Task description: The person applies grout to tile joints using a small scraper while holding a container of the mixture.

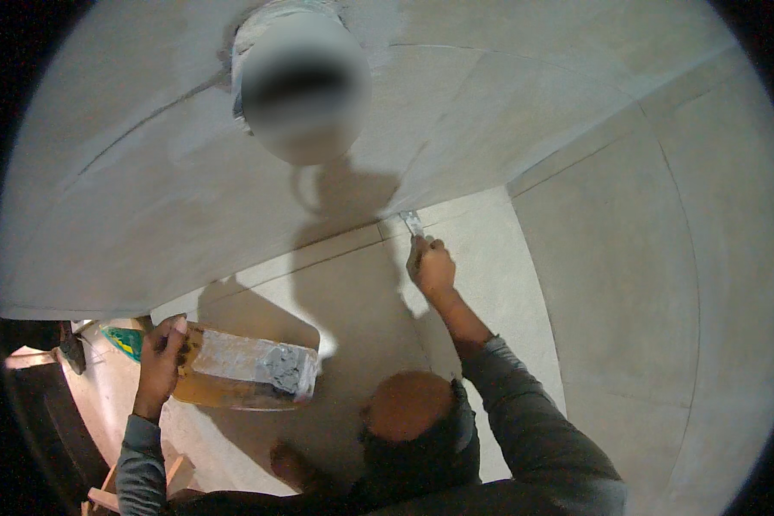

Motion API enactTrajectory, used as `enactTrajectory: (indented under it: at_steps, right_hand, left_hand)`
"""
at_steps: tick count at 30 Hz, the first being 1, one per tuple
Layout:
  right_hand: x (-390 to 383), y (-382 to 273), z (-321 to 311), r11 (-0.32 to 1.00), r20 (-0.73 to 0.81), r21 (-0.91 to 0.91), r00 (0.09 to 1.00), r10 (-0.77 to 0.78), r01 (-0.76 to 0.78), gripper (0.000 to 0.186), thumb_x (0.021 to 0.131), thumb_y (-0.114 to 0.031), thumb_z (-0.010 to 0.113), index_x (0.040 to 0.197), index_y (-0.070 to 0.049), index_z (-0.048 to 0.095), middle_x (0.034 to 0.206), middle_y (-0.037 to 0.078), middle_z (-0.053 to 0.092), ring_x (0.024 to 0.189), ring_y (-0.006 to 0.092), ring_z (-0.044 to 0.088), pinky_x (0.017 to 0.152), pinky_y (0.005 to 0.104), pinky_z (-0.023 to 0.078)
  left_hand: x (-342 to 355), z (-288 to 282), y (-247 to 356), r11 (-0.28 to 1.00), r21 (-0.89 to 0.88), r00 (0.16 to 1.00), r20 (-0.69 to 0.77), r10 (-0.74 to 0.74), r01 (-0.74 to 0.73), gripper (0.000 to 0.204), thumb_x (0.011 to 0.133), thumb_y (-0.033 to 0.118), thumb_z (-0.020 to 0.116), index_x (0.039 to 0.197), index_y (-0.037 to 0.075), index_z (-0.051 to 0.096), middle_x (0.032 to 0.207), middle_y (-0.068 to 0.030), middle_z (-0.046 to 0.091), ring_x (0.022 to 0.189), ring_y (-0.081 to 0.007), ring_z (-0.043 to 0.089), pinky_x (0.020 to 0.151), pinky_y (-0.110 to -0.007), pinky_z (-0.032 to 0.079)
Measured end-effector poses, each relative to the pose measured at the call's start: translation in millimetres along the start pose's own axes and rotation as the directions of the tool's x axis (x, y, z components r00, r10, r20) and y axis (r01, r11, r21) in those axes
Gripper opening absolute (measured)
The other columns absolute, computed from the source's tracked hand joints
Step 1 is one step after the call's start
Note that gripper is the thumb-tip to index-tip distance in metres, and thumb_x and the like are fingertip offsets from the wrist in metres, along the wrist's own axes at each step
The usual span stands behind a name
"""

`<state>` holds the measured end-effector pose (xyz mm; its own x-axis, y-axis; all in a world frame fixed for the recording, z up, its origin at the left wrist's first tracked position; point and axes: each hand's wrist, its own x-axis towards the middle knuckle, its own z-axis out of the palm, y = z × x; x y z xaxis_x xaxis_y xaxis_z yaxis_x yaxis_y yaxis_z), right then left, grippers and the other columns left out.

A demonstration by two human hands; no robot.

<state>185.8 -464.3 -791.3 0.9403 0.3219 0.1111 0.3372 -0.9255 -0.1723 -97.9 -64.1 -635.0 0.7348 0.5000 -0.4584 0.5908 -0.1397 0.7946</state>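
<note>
My left hand (161, 359) grips the left end of a yellowish, see-through plastic container (219, 389), thumb over its rim. A lump of wet grey paste (288, 368) lies at its right end, and pale grey smears coat the middle. Ahead, my right hand (432, 267) is closed round the handle of a putty knife (412, 224). Its paste-smeared blade touches or nearly touches the joint where the tiled wall meets the light tiled surface below. Most of the handle is hidden by my fingers.
A large grey tiled wall (172, 189) runs across the front, with another tiled wall (619, 284) at right. High on the front wall is a blurred round patch with a rough white rim (242, 64). A green-and-yellow bag (125, 342) and wooden pieces (105, 499) lie at left.
</note>
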Motion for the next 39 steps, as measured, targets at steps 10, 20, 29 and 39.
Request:
enactTrajectory:
  at_steps: [10, 20, 29, 39]
  right_hand:
    - [1.3, -15.9, -19.0, 0.988, 0.283, -0.113, 0.957, -0.07, 0.105, 0.025, 0.084, -0.007, 0.054, 0.109, -0.004, 0.059, 0.101, 0.021, 0.059, 0.086, 0.036, 0.063, 0.069, 0.0432, 0.055]
    - [21.8, -29.5, -59.0, 0.988, 0.345, -0.137, 0.938, -0.02, 0.071, 0.025, 0.079, -0.007, 0.059, 0.103, -0.004, 0.061, 0.096, 0.021, 0.063, 0.088, 0.0331, 0.066, 0.074, 0.0422, 0.055]
    - [2.0, -30.7, -36.4, 0.992, 0.368, -0.1, 0.929, -0.031, 0.073, 0.025, 0.078, -0.006, 0.057, 0.103, -0.004, 0.062, 0.098, 0.021, 0.061, 0.085, 0.0349, 0.066, 0.073, 0.0428, 0.055]
    - [-2.1, -41.3, -44.8, 0.988, 0.341, -0.117, 0.939, -0.051, 0.096, 0.022, 0.077, -0.007, 0.059, 0.098, -0.002, 0.063, 0.096, 0.02, 0.063, 0.082, 0.0354, 0.065, 0.072, 0.044, 0.055]
  left_hand:
    - [12.9, -4.4, -13.1, 0.991, -0.132, 0.998, 0.067, 0.005, 0.004, 0.043, 0.092, 0.04, 0.059, 0.112, 0.002, 0.063, 0.082, 0.0009, 0.058, 0.071, -0.0082, 0.051, 0.061, -0.023, 0.042]
    - [2.7, 0.5, -1.1, 0.996, -0.003, 0.995, -0.017, 0.094, -0.094, 0.037, 0.093, 0.038, 0.058, 0.104, 0.002, 0.064, 0.076, 0.0028, 0.054, 0.067, -0.0074, 0.046, 0.059, -0.023, 0.039]
    - [-5.5, 1.9, 4.5, 0.998, 0.031, 0.998, -0.032, 0.05, -0.049, 0.041, 0.093, 0.038, 0.058, 0.109, 0.001, 0.063, 0.08, 0.0021, 0.055, 0.071, -0.0074, 0.048, 0.062, -0.023, 0.041]
    - [-8.4, 2.5, 4.7, 0.996, -0.05, 0.997, -0.015, 0.073, -0.074, 0.038, 0.094, 0.038, 0.057, 0.105, 0.003, 0.064, 0.074, 0.0038, 0.052, 0.068, -0.0062, 0.046, 0.059, -0.023, 0.039]
